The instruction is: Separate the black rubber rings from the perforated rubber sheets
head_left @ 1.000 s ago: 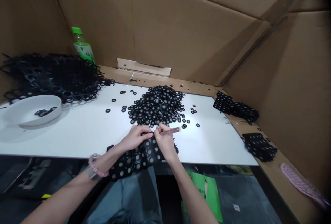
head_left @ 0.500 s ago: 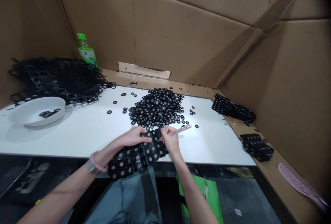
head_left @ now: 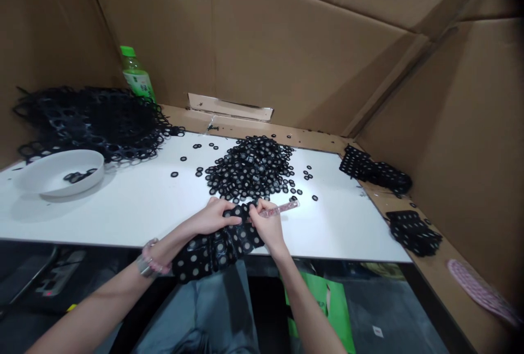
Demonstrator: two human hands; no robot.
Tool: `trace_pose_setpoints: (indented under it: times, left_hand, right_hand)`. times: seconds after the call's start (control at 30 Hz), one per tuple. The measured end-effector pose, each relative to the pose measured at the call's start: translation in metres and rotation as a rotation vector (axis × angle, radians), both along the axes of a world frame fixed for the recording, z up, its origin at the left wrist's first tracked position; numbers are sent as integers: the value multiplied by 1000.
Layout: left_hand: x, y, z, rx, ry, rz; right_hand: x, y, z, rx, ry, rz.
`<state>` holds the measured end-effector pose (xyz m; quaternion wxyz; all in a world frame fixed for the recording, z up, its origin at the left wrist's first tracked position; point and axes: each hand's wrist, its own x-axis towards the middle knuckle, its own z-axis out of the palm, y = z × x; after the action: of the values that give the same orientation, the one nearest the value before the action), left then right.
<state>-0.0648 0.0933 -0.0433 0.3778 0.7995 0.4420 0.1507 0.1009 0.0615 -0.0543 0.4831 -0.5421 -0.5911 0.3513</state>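
Note:
A black sheet with pale round spots (head_left: 194,260) hangs over the table's front edge and onto my lap. My left hand (head_left: 216,216) grips its upper part, thumb on top. In my right hand (head_left: 267,224) is a slim pen-like tool (head_left: 282,209) with a clear, pink-speckled handle. Its tip points left at the sheet, close to my left thumb, and is mostly hidden by my fingers. Just beyond both hands lies a heap of small black rings with pale centres (head_left: 251,166).
A white bowl (head_left: 39,171) holding a few black pieces stands left, before a tangle of black punched-out scrap (head_left: 94,122). Behind it is a green bottle (head_left: 139,78). Folded spotted sheets (head_left: 413,231) and a pink patterned oval thing (head_left: 477,288) lie right. Cardboard walls surround the white table (head_left: 335,228).
My right hand and the tool have shifted slightly left, nearer to my left thumb. My left hand keeps its grip on the sheet. The camera view has moved a little.

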Motion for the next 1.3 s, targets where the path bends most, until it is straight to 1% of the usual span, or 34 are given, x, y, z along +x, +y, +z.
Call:
trace_pose_setpoints:
  times: [0.13,0.23,0.37,0.43,0.53,0.6,0.7,0.73,0.77,0.8,0.87,0.93,1.0,1.1,1.2,1.3]
  left_hand:
    - [0,-2,2,-11,-21,0]
    - [-1,-2,1,-38,-73,7]
    - [-2,-1,-2,-73,-143,38]
    - [-3,0,-3,-67,-131,41]
    - [-4,-3,-2,22,-12,59]
    - [-4,-10,4,151,85,98]
    - [0,-31,22,462,178,223]
    - [3,-40,29,558,194,244]
    - [7,-49,35,625,209,231]
    - [11,-58,39,663,222,186]
    - [19,-70,40,685,272,58]
    - [23,-77,33,681,370,-15]
    - [21,-79,24,657,452,-36]
    - [14,-79,15,631,471,-49]
    - [13,-75,17,690,483,-27]
    - [18,-68,21,742,512,-29]
  right_hand:
    - [-4,-2,1,56,-102,-10]
    - [-8,-2,1,87,-157,-7]
    - [-11,-2,-1,101,-155,-7]
    - [-11,-1,-1,94,-123,-11]
    - [-7,3,-1,54,-33,-31]
    - [-3,5,-2,12,49,-53]
    - [3,6,-2,-35,150,-80]
    - [4,6,-2,-42,172,-82]
    - [5,6,-2,-46,191,-79]
    - [5,6,-2,-49,209,-75]
    - [5,6,-3,-56,239,-62]
    - [4,6,-3,-65,259,-44]
    - [4,6,-3,-74,269,-28]
    - [4,5,-3,-81,274,-11]
    - [5,6,-3,-82,277,-13]
    - [6,6,-3,-79,278,-24]
